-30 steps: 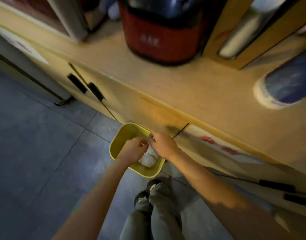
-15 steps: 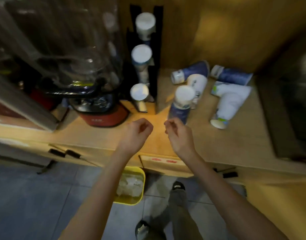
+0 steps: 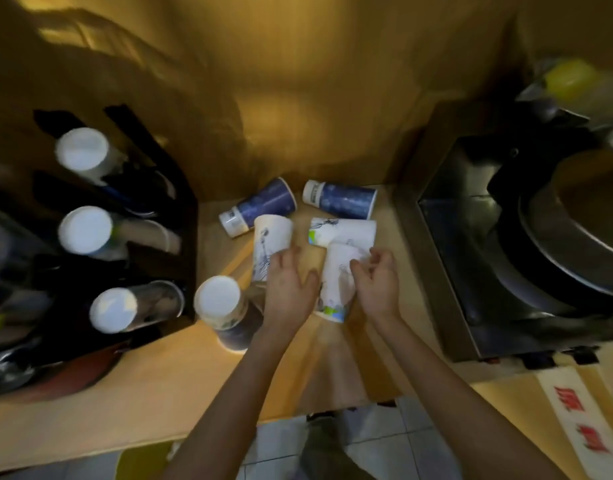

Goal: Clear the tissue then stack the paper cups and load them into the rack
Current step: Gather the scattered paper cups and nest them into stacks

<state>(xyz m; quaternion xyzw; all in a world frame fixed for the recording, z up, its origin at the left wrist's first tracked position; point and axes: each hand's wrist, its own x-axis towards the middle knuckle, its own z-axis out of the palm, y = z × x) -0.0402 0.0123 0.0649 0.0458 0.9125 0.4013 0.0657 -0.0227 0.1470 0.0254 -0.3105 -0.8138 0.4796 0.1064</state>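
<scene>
- We have left the yellow bin; the tissue is gone from our hands, and both have moved up to the cups, so stacking begins.
- Our left hand [image 3: 288, 282] curls on a lying white paper cup [image 3: 270, 247], right of the black cup rack [image 3: 180, 216].
- Our right hand [image 3: 376, 282] pinches another white sketch-printed cup [image 3: 336, 289], further right of the rack.

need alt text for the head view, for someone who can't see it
Two bare hands, left and right, each grip a white cup lying on a wooden counter. Three more cups lie behind; a black rack at left holds cup stacks.
</scene>
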